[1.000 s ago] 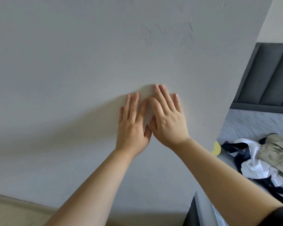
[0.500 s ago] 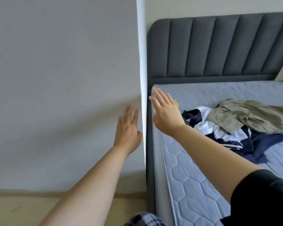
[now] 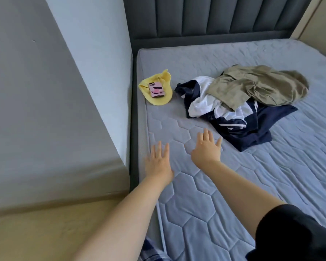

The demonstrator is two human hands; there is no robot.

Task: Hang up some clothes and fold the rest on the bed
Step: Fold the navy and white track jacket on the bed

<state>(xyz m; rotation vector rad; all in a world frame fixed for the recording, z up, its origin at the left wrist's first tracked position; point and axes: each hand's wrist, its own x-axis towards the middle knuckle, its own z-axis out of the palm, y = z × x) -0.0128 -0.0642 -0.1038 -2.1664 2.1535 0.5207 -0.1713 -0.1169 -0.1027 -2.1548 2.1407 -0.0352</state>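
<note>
Both hands reach out over the grey quilted mattress of the bed [image 3: 271,185] in the lower middle of the frame. The left hand [image 3: 158,161] sits near the mattress's left edge and the right hand [image 3: 207,149] lies just to its right and a little higher in the picture. The two are apart from each other, palms down, fingers straight and spread, and neither holds anything. Whether the palms rest on the mattress or hover just above it cannot be told. The clothes lie in a loose, unfolded heap in the right centre of the frame, near the right hand but not touched by it. An olive garment [image 3: 258,85] is crumpled on top, and a navy and white garment [image 3: 233,117] spreads out beneath it toward the hands. At the left edge of the mattress, in the upper middle of the frame, a yellow cloth [image 3: 158,101] lies flat with a pink-cased phone [image 3: 156,89] on it. A dark padded headboard [image 3: 215,16] runs along the top. A pale wall [image 3: 45,91] fills the left side, above a beige floor [image 3: 45,232]. A black sleeve [image 3: 290,232] covers the right upper arm at the lower right.
</note>
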